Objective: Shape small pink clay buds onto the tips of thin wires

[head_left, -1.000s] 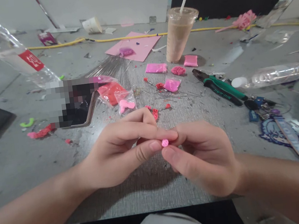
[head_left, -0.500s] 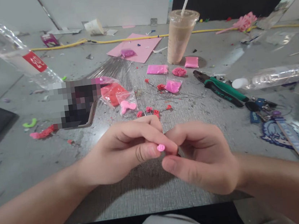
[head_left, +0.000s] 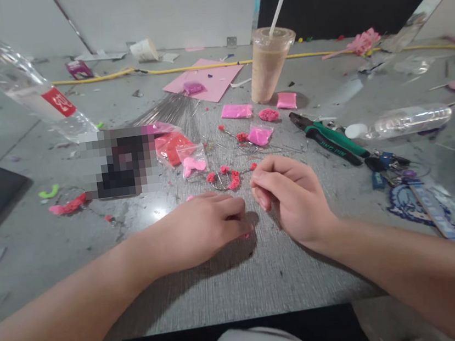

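Observation:
My left hand [head_left: 207,228] rests low at the table surface, palm down. Its fingers are closed around a small piece of pink clay [head_left: 246,235], which peeks out beneath the fingertips. To its right, my right hand [head_left: 293,198] is curled, thumb against fingers; whatever may be inside is hidden. Just beyond both hands lies a bent wire with red clay bits [head_left: 234,179]. Behind it, a small clear bag holds pale pink clay [head_left: 194,165]. A red clay packet [head_left: 172,147] sits next to that bag.
A green-handled pair of pliers [head_left: 334,142] and keys [head_left: 386,162] lie to the right. An iced drink cup [head_left: 270,65] stands at the back. At left are a tall bottle [head_left: 30,89] and a partly blurred phone [head_left: 122,172]. A small bottle [head_left: 408,122] lies on its side.
My hands have come apart. The left has turned palm down and lowered to the table with the pink clay; the right has moved away from me and curled.

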Motion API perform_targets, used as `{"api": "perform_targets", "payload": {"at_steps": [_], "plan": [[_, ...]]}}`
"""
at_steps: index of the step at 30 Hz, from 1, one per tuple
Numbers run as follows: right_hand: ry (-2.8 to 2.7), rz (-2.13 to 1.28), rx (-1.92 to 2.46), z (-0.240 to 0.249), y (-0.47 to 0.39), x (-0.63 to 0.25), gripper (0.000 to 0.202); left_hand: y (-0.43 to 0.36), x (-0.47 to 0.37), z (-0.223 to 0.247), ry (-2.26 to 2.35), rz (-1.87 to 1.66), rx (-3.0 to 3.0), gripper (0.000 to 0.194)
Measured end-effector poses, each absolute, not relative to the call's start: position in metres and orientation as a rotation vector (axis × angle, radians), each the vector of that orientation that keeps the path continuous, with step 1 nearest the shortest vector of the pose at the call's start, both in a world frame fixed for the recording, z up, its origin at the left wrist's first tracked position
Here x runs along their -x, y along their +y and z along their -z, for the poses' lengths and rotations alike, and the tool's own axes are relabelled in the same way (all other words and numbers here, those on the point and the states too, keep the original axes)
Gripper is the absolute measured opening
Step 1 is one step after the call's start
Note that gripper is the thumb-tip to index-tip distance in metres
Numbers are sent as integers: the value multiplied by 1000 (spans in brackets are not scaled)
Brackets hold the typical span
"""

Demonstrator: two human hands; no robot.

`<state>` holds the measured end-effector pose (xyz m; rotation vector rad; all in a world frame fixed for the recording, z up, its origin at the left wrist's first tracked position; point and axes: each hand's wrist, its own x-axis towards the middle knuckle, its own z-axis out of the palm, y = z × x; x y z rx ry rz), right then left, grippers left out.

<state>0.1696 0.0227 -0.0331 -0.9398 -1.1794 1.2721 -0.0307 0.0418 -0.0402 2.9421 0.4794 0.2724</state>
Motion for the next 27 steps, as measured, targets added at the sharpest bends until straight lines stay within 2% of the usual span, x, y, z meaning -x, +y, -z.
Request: {"api": "perform_targets", "payload": {"at_steps": [5, 10, 19, 27], "plan": [[-1265, -1220, 1005, 29, 21, -169, 23, 43, 30, 38, 408, -305, -2966, 29], [-1264, -1199, 1031, 27, 21, -169, 22, 49, 35, 29, 526, -343, -2939, 30], [-1312, -1185, 1032, 32, 20, -170, 23, 51, 35, 35, 511, -290, -2932, 21], [-1310, -1144, 1044, 29, 20, -170, 23, 54, 40, 11, 1025, -172, -2856, 33]]}}
